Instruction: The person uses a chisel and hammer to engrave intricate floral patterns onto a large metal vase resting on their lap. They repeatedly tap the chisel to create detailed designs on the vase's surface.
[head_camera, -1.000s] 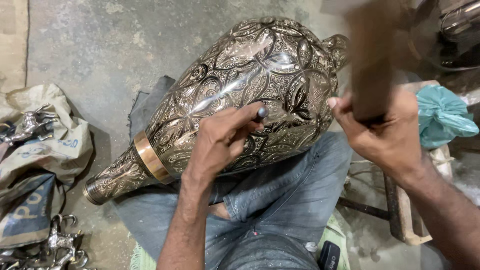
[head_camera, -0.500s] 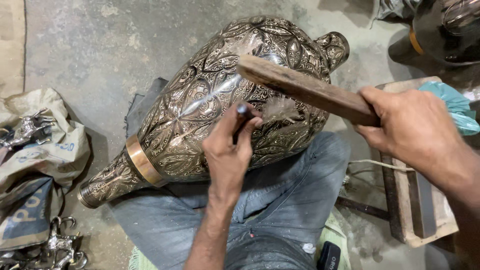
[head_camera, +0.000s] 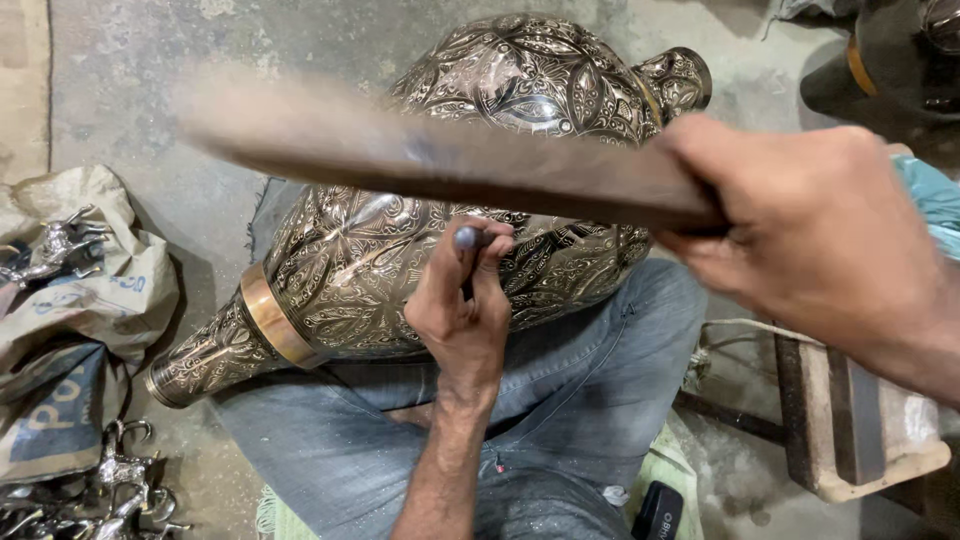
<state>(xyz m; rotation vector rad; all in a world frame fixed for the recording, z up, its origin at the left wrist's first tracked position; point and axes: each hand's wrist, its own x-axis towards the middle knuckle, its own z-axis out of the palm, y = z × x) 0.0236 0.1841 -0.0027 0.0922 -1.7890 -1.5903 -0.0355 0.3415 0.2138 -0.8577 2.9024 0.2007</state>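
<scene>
On the left the engraved metal vase (head_camera: 440, 200) hasn't budged from across the lap, left hand (head_camera: 465, 310) still pinching the chisel (head_camera: 468, 240) against it, while the right hand (head_camera: 810, 230), fist tight around the wooden mallet (head_camera: 440, 160), has swung it lower since half a second ago, so probably mid-strike.

Left hand (head_camera: 462, 310) holds a chisel (head_camera: 467, 238) on the engraved vase (head_camera: 400, 250); right hand (head_camera: 810, 230) grips a wooden mallet (head_camera: 440, 160).

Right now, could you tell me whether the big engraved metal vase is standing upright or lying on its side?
Lying on its side: the engraved vase rests across the person's lap, its neck pointing lower left.
</scene>
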